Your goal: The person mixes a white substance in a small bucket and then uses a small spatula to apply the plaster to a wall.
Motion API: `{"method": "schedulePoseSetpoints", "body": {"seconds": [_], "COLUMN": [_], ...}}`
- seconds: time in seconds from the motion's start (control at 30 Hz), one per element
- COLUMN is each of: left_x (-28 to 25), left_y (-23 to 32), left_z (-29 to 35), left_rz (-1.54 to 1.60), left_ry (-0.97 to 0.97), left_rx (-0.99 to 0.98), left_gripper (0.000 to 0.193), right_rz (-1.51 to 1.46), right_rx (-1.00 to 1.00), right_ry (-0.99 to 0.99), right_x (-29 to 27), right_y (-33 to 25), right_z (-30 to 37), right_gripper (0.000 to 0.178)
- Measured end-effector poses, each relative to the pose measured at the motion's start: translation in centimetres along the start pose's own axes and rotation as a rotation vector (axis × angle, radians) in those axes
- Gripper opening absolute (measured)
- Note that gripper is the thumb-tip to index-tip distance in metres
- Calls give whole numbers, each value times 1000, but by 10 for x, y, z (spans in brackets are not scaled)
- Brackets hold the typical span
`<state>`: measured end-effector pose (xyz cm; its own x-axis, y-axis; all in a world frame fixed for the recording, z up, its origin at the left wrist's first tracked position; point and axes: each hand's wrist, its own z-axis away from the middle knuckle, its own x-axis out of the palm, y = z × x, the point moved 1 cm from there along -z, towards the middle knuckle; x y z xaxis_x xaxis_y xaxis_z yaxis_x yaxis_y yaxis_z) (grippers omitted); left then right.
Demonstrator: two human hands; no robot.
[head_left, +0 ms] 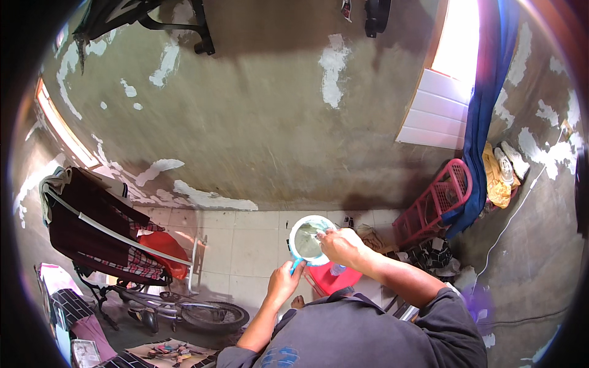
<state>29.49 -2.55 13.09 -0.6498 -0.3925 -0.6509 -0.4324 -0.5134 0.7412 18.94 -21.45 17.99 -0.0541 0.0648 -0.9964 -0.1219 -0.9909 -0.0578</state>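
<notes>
White patches mark the wall, with broad bare stretches between, so I judge the work partway. My left fingers are wrapped round a blue handle, its long axis slanting up-right toward the bucket. The bucket's round mouth faces up beyond the red stool's far edge, paste inside. My right fingers bunch over its right rim, on what I can't tell.

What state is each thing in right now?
White container: open, pale paste inside
Blue handle: gripped
Left hand: closed on handle
Right hand: over container, grip unclear
Wall: patched with white
Blue curtain: hanging, bunched
Dark red cloth: draped
Bicycle: standing or lying, unclear
</notes>
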Motion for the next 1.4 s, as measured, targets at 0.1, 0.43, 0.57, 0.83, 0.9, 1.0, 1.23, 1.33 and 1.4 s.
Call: {"method": "schedulePoseSetpoints", "body": {"seconds": [0.1,0.43,0.57,0.83,0.9,1.0,1.23,1.33,1.4], "left_x": [2,4,2,7,11,14,23,17,13], "left_y": [4,-1,9,11,4,-4,-27,-22,-14], "left_z": [-4,-15,-17,-9,-9,-16,-19,-21,-18], "left_rz": [-14,64,28,-55,-47,8,243,252,278], "left_ry": [37,-14,-65,56,107,186,112,71,39], "left_rx": [-8,36,35,55,66,116,60,42,-16], "left_gripper": [51,48,45,47,48,50,50,49,51], "right_rz": [136,-129,-9,-54,-198,-538,-978,-710,-586], "right_rx": [-98,56,-20,80,158,363,607,525,458], "right_ry": [-59,158,134,41,52,139,139,134,270], "right_x": [-3,-9,-5,-8,-18,-23,-42,-63,-53], "right_y": [-8,3,8,7,-1,-7,-14,-21,-17], "right_z": [9,14,8,13,15,17,13,15,12], "right_gripper": [17,23,34,23,22,27,33,32,30]}}
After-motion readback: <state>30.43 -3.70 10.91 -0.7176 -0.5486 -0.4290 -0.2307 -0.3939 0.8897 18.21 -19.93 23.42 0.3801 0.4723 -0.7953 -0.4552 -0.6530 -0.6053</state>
